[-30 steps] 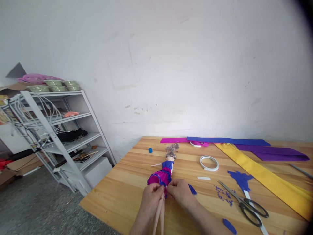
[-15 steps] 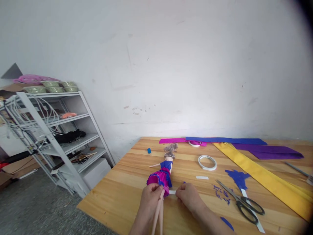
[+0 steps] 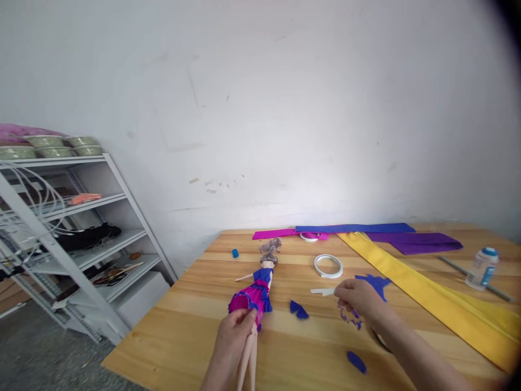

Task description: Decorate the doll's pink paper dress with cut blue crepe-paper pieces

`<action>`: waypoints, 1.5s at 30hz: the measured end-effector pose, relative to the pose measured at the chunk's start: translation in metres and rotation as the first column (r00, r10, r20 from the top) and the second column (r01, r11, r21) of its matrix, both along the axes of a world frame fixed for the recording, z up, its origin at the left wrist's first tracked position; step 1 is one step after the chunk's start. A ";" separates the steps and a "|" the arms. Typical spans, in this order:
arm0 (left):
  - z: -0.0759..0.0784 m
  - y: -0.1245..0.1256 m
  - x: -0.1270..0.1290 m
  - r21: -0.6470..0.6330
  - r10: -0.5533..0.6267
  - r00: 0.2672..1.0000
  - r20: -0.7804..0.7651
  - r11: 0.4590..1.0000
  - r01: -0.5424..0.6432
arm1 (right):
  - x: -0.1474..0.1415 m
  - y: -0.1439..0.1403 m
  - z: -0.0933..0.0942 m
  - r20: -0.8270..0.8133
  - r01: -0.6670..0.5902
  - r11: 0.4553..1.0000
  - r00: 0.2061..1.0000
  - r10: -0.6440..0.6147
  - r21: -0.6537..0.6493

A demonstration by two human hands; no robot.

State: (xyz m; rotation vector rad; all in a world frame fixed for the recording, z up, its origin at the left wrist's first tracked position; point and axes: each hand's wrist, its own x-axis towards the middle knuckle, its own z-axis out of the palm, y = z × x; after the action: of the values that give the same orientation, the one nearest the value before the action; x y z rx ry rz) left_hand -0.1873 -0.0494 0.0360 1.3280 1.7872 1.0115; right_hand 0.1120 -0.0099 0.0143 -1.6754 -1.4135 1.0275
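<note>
Saw only a dark curved bit of the scissors (image 3: 379, 338) past the right forearm, with blades and most of the handles hidden. Lost some of the blue shreds (image 3: 357, 324) behind the right hand (image 3: 360, 298), and the feet of the doll (image 3: 262, 276) below the lower edge. Could not make out the stretch of skirt (image 3: 252, 298) hem under the left thumb. Found the shelf (image 3: 132, 201) cut off on the left.

Compared with half a second earlier, had moved the white strip (image 3: 328, 292) from the hem rightward, well apart from the doll. Revealed a pleated blue piece (image 3: 299, 309), mostly covered before by the right hand. Brought the bottle (image 3: 482, 269) fully into view, after just a sliver at the right edge.

Kept the hem pinched in the left hand (image 3: 234, 331), with the doll lying on the table (image 3: 191, 315), head toward the wall. Pinched the white strip in the right fingertips, beside another strip (image 3: 315, 291); could not tell of any contact with the wood.
</note>
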 end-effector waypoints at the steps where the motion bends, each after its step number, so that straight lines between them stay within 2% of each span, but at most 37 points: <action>1: 0.001 0.000 0.001 0.012 -0.018 1.000 -0.009 1.000 0.018 | 0.011 0.001 0.000 0.026 0.019 1.000 0.999 -0.020 0.015; 5: 0.005 -0.001 0.005 0.064 -0.031 0.996 -0.087 0.997 0.037 | 0.035 0.005 -0.004 0.126 0.070 0.995 0.989 -0.079 0.075; 12: 0.007 -0.006 0.010 0.079 0.034 0.977 -0.212 0.997 -0.018 | 0.022 0.008 -0.014 0.308 0.061 0.975 0.943 -0.127 0.214; 16: 0.007 -0.010 0.007 0.078 0.091 0.945 -0.314 0.994 -0.070 | 0.014 0.005 -0.014 0.423 0.000 0.953 0.896 -0.134 0.302; 21: 0.003 -0.013 0.004 0.061 0.113 0.895 -0.432 0.993 -0.096 | 0.007 -0.001 -0.008 0.526 -0.119 0.937 0.847 -0.078 0.329; 24: -0.001 -0.013 0.004 0.069 0.108 0.877 -0.469 0.994 -0.085 | -0.009 -0.009 0.003 0.529 -0.177 0.919 0.848 -0.039 0.353; 26: -0.003 -0.014 0.003 0.078 0.115 0.866 -0.487 0.993 -0.088 | -0.027 -0.017 0.012 0.496 -0.269 0.896 0.866 0.065 0.352; 29: -0.004 -0.015 0.002 0.078 0.118 0.867 -0.484 0.993 -0.091 | -0.063 -0.028 0.024 0.467 -0.427 0.826 0.853 0.234 0.367; 33: -0.005 -0.014 0.001 0.086 0.111 0.875 -0.472 0.993 -0.079 | -0.107 -0.036 0.029 0.457 -0.541 0.749 0.815 0.356 0.382; 38: -0.009 -0.012 0.000 0.088 0.098 0.874 -0.476 0.994 -0.063 | -0.135 -0.033 0.021 0.481 -0.545 0.745 0.807 0.343 0.383; 45: -0.004 -0.015 0.001 0.090 0.122 0.833 -0.539 0.992 -0.087 | -0.139 -0.030 0.013 0.525 -0.539 0.749 0.795 0.302 0.386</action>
State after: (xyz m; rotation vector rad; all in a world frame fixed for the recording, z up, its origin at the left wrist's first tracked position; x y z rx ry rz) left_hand -0.1864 -0.0646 0.0324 1.6953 2.2829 0.7919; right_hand -0.0274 -0.0399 0.0277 -1.2185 -2.2259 0.4098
